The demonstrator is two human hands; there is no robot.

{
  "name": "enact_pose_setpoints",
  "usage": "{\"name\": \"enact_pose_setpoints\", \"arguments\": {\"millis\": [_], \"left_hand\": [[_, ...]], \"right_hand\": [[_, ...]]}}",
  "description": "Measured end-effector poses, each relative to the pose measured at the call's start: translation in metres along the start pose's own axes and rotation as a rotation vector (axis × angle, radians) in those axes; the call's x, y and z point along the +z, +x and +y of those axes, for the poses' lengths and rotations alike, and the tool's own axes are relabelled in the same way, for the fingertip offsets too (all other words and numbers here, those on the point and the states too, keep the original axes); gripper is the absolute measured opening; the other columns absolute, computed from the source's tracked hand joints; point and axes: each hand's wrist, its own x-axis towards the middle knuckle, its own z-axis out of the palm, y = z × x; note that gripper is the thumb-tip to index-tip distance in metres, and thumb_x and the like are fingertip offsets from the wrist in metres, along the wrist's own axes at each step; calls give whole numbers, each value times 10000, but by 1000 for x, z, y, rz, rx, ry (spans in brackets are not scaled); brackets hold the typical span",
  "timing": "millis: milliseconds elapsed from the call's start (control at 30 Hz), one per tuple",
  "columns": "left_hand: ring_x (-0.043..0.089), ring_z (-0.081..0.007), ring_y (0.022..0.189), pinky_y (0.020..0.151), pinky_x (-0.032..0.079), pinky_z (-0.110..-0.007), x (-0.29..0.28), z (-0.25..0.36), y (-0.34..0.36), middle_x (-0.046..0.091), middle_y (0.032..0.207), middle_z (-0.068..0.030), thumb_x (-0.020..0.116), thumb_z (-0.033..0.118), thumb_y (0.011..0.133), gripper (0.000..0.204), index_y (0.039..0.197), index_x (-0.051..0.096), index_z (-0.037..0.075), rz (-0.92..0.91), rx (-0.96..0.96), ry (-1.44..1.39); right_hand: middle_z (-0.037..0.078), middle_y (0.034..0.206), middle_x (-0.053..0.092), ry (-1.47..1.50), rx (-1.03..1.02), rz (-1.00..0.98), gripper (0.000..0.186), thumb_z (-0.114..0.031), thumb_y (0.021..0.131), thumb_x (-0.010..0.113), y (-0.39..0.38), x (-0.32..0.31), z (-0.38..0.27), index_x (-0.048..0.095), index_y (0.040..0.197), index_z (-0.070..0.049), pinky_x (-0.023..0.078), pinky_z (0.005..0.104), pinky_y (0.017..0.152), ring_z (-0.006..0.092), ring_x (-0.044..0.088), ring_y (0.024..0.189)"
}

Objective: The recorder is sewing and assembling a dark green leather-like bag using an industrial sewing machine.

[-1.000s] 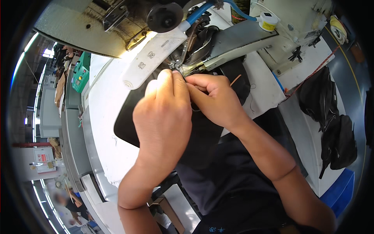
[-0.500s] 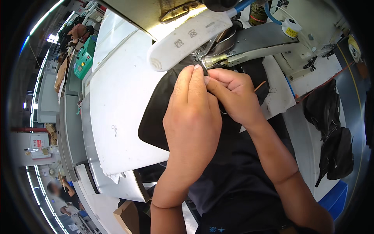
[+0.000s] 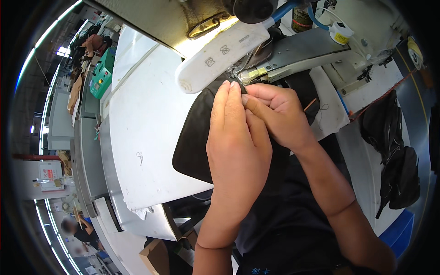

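My left hand [image 3: 236, 146] lies over a black fabric piece [image 3: 195, 142] on the white sewing table [image 3: 142, 137]. Its fingertips press together on the fabric's zipper edge [image 3: 241, 85], right under the sewing machine head [image 3: 215, 57]. My right hand [image 3: 279, 114] comes in from the right. Its thumb and forefinger pinch the same edge, touching the left fingertips. The fabric under both palms is hidden.
A grey metal plate [image 3: 302, 48] and a spool [image 3: 341, 32] sit behind the needle area. Black bags [image 3: 394, 156] hang at the right. A green box [image 3: 101, 73] stands at the far left. Another person [image 3: 78, 231] stands at lower left.
The view has drawn closer to the machine and both hands have shifted slightly up with the fabric edge. The pinch on the fabric edge stays the same.
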Motion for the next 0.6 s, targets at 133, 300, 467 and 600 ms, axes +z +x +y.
{"name": "enact_pose_setpoints", "arguments": {"millis": [133, 300, 467, 600], "left_hand": [[660, -445, 1167, 977, 550, -444, -2, -5, 1, 624, 1330, -318, 595, -4, 949, 369, 1298, 610, -123, 16, -55, -77], [712, -390, 1079, 868, 587, -399, -1, -1, -1, 660, 1303, -283, 616, -12, 944, 347, 1279, 639, -98, 12, -158, -185], [729, -345, 1090, 953, 565, -388, -3, -16, 10, 734, 1178, -239, 620, 6, 930, 271, 1172, 717, -70, 129, -162, -181], [738, -336, 1055, 952, 565, -389, -9, -8, 13, 739, 1165, -238, 635, 9, 915, 262, 1145, 720, -81, 65, -197, -134]], "right_hand": [[-43, 835, 674, -191, 7, -66, 151, -93, 1045, 628, -2, -12, -2, 709, 1030, 33, 452, 180, 647, -6, 553, 773], [-66, 784, 627, -110, 6, -40, 149, -88, 1041, 626, -3, -11, 5, 700, 973, 22, 397, 198, 599, -9, 492, 720], [-10, 656, 556, -196, -14, -31, 181, -153, 998, 657, -11, -8, 2, 669, 937, 17, 364, 273, 567, 48, 452, 623], [-11, 683, 594, -224, -13, -40, 168, -147, 989, 660, -13, -13, 6, 704, 1045, 5, 387, 272, 583, 48, 474, 634]]}}
